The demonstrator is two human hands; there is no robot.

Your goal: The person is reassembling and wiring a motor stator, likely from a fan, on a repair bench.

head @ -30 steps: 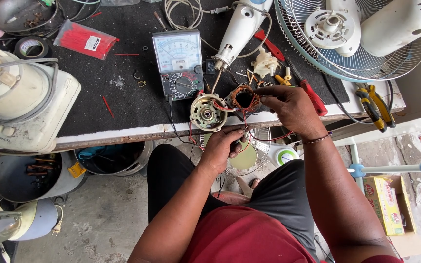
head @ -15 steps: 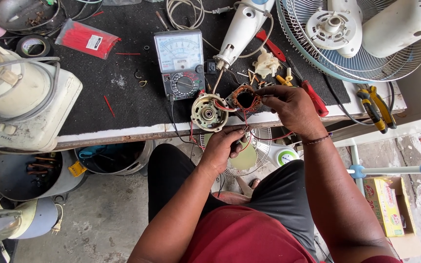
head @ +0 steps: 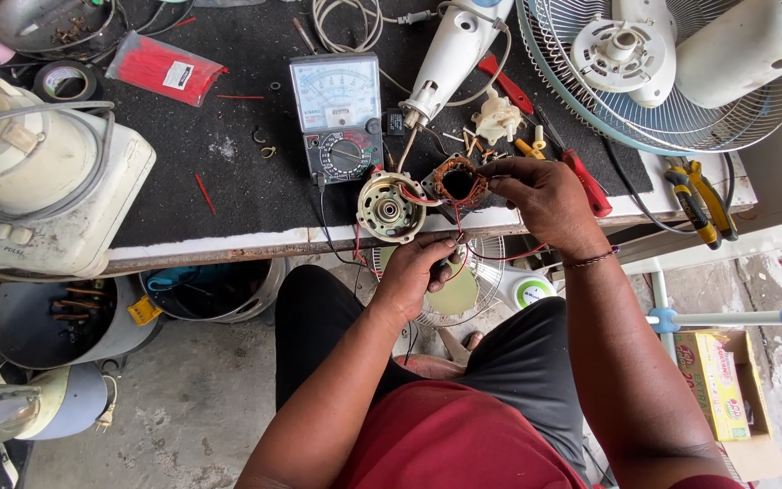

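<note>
My right hand [head: 536, 201] grips a small motor stator with copper windings [head: 457, 181] at the front edge of the black-topped workbench [head: 228, 181]. Thin red and black wires run down from the stator to my left hand [head: 423, 272], which pinches them just below the bench edge. A round silver motor end cap [head: 386, 208] lies beside the stator, on its left. An analog multimeter [head: 337, 116] sits just behind both.
A white blender base [head: 42, 195] stands at the left. A fan grille and white fan body [head: 672, 63] fill the back right, with pliers [head: 694, 204] and a red screwdriver [head: 581, 177] nearby. Buckets [head: 214, 290] and a cardboard box [head: 721, 385] sit on the floor.
My right hand has turned the stator slightly at the bench edge. My left hand has stayed on the wires below it.
</note>
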